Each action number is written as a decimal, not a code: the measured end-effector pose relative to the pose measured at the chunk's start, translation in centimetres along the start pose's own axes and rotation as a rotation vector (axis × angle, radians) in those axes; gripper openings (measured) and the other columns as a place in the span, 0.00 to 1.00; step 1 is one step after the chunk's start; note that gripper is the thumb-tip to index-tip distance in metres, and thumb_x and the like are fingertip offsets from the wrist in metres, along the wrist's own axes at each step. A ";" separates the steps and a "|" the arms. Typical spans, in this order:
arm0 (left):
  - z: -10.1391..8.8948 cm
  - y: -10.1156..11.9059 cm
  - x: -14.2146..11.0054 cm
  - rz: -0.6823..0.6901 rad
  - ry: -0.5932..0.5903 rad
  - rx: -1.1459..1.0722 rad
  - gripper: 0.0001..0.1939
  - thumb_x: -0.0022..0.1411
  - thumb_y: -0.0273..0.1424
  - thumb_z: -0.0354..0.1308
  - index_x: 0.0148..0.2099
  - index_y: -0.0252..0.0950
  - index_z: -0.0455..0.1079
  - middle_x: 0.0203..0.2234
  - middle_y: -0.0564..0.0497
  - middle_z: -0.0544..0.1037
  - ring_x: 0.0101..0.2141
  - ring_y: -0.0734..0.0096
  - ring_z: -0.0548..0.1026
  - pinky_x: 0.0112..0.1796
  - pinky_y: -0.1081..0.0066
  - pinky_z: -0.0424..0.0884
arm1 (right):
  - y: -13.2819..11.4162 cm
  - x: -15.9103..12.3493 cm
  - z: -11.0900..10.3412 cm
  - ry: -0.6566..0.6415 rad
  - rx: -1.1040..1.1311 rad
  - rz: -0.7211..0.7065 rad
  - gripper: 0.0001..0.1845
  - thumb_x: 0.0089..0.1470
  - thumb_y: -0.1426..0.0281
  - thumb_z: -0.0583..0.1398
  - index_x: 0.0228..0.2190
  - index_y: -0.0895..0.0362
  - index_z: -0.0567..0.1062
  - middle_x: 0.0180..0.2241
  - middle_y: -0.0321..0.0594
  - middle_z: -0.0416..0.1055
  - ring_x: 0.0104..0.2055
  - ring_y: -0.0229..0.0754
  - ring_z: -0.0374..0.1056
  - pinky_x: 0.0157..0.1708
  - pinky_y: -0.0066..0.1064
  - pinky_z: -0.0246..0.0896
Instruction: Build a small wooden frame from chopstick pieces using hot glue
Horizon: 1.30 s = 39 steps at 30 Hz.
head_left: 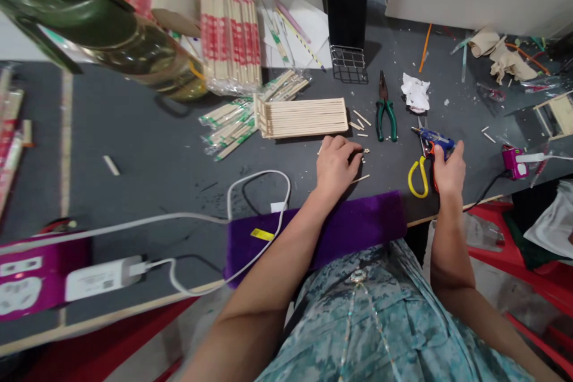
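My left hand (338, 161) rests low over the grey table with its fingers curled together. Small pale bits of stick lie at its fingertips; whether it pinches one is too small to tell. Just beyond it is a tray-like piece built of thin wooden sticks (304, 118), with a raised frame at its left end. My right hand (449, 172) is wrapped round a blue hot glue gun (436, 138), its nozzle pointing left. Yellow-handled scissors (418, 178) lie beside and partly under the glue gun. Pliers with green handles (385, 119) lie between the stick piece and the glue gun.
Packaged chopsticks (230, 36) and a large bottle (147, 54) stand at the back left. A purple cloth (362, 224) lies along the front edge, crossed by a white cable (188, 216). Purple power strips (31, 280) sit left and right. Crumpled paper (416, 92) lies behind the glue gun.
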<state>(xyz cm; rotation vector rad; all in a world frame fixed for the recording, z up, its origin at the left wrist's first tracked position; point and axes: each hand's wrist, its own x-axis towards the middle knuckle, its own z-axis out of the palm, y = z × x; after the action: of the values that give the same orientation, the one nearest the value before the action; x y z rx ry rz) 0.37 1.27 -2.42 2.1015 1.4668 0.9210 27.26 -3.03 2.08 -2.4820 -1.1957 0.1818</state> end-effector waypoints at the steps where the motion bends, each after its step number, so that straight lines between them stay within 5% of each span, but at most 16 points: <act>1: 0.0 0.1 0.1 0.003 -0.007 0.009 0.06 0.65 0.31 0.59 0.40 0.39 0.77 0.33 0.46 0.75 0.40 0.56 0.68 0.40 0.58 0.68 | -0.3 -0.1 0.0 -0.003 -0.061 -0.015 0.42 0.61 0.53 0.53 0.65 0.69 0.55 0.51 0.67 0.73 0.52 0.64 0.72 0.49 0.53 0.65; 6: 0.0 0.2 0.3 0.009 -0.034 0.041 0.05 0.65 0.30 0.59 0.40 0.39 0.77 0.33 0.46 0.74 0.40 0.56 0.67 0.41 0.57 0.67 | -0.8 -1.0 -0.9 0.021 -0.246 -0.075 0.36 0.64 0.53 0.50 0.62 0.67 0.62 0.49 0.66 0.72 0.49 0.65 0.70 0.45 0.53 0.63; 10: 0.1 0.2 0.5 0.006 -0.064 0.040 0.06 0.65 0.30 0.58 0.39 0.39 0.76 0.34 0.45 0.74 0.40 0.55 0.67 0.42 0.57 0.67 | -1.7 -2.6 -0.5 0.178 -0.182 -0.367 0.25 0.64 0.56 0.53 0.52 0.61 0.72 0.48 0.59 0.72 0.50 0.60 0.66 0.48 0.50 0.61; 15: 0.1 0.3 0.6 0.001 -0.067 0.060 0.06 0.65 0.31 0.58 0.38 0.38 0.76 0.33 0.46 0.75 0.40 0.56 0.68 0.42 0.58 0.67 | -5.1 -4.6 3.8 -0.116 0.042 -0.780 0.11 0.65 0.65 0.55 0.38 0.54 0.76 0.39 0.44 0.75 0.44 0.48 0.66 0.45 0.39 0.62; 20: 0.2 0.4 0.5 0.001 -0.050 0.058 0.05 0.64 0.30 0.59 0.37 0.39 0.75 0.33 0.46 0.75 0.40 0.56 0.68 0.42 0.57 0.68 | -7.4 -4.5 6.3 -0.199 0.037 -0.791 0.06 0.63 0.70 0.58 0.37 0.54 0.76 0.39 0.43 0.74 0.44 0.49 0.65 0.44 0.38 0.61; 39: 0.7 0.6 0.6 0.012 -0.049 0.110 0.08 0.65 0.30 0.56 0.34 0.38 0.74 0.30 0.45 0.73 0.38 0.55 0.67 0.38 0.58 0.66 | -7.9 -4.3 7.5 -0.210 0.075 -0.782 0.07 0.61 0.72 0.57 0.32 0.54 0.75 0.35 0.43 0.72 0.42 0.48 0.64 0.44 0.38 0.61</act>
<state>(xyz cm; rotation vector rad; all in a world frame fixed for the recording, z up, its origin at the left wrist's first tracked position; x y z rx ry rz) 1.38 1.61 -2.36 2.1966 1.5132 0.8044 16.75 0.18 -1.94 -1.7890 -2.0921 0.2614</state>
